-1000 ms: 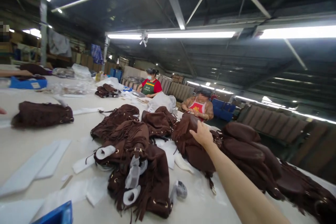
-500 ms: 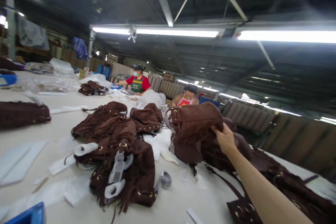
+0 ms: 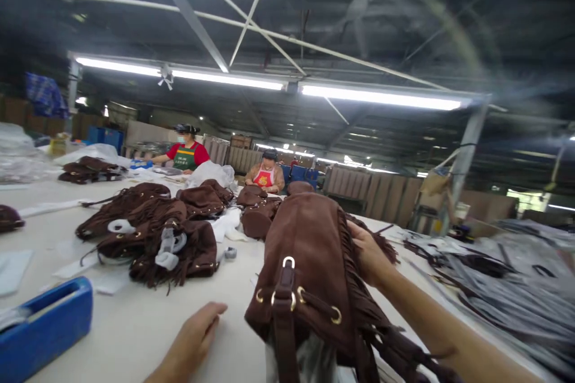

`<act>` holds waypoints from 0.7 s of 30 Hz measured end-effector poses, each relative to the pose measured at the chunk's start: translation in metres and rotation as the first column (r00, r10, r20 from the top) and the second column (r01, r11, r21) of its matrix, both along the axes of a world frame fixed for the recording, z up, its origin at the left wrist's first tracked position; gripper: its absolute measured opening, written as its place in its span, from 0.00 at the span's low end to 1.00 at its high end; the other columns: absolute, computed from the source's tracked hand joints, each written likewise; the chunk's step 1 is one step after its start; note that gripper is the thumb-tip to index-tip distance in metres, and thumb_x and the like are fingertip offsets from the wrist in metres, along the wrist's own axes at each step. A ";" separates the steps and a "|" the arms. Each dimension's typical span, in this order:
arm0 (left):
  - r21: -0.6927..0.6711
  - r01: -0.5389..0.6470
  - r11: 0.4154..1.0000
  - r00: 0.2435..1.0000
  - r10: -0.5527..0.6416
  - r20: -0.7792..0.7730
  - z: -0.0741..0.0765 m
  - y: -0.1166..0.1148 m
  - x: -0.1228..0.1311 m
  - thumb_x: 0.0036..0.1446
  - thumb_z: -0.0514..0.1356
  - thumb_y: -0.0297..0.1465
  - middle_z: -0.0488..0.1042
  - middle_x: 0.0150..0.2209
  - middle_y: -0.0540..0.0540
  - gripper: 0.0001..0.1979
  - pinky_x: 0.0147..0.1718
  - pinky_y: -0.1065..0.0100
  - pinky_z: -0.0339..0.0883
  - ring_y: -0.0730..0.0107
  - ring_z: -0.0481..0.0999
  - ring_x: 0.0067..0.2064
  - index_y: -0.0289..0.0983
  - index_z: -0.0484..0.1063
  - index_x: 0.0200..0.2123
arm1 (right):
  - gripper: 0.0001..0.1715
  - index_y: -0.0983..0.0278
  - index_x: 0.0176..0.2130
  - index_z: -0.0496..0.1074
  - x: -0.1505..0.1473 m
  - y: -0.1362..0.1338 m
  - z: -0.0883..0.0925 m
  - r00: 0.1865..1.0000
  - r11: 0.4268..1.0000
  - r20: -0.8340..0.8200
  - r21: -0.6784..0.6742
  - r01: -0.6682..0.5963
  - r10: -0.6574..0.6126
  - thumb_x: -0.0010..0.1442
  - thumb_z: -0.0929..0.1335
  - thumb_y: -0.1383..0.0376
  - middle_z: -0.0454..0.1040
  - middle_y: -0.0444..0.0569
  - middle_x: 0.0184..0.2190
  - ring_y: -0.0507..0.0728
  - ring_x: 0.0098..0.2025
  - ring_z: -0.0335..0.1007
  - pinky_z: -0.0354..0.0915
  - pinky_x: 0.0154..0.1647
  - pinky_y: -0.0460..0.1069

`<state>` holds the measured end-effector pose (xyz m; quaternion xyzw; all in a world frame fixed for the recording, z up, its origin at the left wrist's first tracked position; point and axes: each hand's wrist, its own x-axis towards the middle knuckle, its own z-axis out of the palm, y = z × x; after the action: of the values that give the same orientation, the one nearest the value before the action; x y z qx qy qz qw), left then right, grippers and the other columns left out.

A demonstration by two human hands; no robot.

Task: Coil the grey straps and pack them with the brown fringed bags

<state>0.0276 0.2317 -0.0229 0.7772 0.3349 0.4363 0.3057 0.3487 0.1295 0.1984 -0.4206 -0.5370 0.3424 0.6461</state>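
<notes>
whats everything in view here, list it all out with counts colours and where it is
fringed bag: one, brown with gold rings, held up near the front
bag pile: several, brown, mid table on the left; exact count unclear
far bags: a few, brown, far left of the table
white wrapping pieces: several, white, among the bag pile
tray: one, blue, lower left
strap heap: many, dark, right side, blurred
table: one, pale
co-worker in green apron: one, far end
co-worker in red apron: one, far end
left hand: open, resting on the table
right hand: gripping the fringed bag's side
</notes>
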 end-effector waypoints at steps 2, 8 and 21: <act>-0.150 0.029 0.988 0.994 -0.013 0.105 0.022 -0.023 0.002 0.51 0.58 0.46 0.77 0.36 0.39 0.18 0.49 0.54 0.67 0.51 0.74 0.44 0.37 0.76 0.32 | 0.26 0.62 0.44 0.72 -0.016 -0.028 -0.014 0.994 0.999 0.104 -0.027 -0.039 0.042 0.46 0.75 0.57 0.79 0.48 0.35 0.57 0.33 0.75 0.71 0.36 0.51; -0.476 0.149 0.866 0.980 -0.065 0.189 0.077 -0.099 -0.017 0.58 0.46 0.55 0.74 0.49 0.35 0.32 0.45 0.55 0.70 0.53 0.75 0.49 0.34 0.67 0.49 | 0.13 0.66 0.39 0.74 -0.052 -0.043 -0.051 0.785 0.982 0.619 -0.126 0.140 -0.032 0.54 0.66 0.63 0.77 0.47 0.32 0.57 0.35 0.73 0.68 0.40 0.52; -0.369 -0.156 0.916 0.982 0.183 0.040 0.017 -0.152 -0.043 0.44 0.58 0.39 0.65 0.59 0.34 0.35 0.60 0.53 0.57 0.48 0.63 0.61 0.31 0.64 0.57 | 0.21 0.63 0.51 0.70 -0.088 -0.147 -0.104 0.474 0.966 0.857 0.092 0.242 -0.200 0.58 0.65 0.64 0.70 0.56 0.51 0.61 0.54 0.65 0.60 0.57 0.55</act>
<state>-0.0152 0.0796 -0.0062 0.6584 0.4647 0.4197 0.4177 0.2603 -0.0177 0.0944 -0.6135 -0.7203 0.0132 0.3234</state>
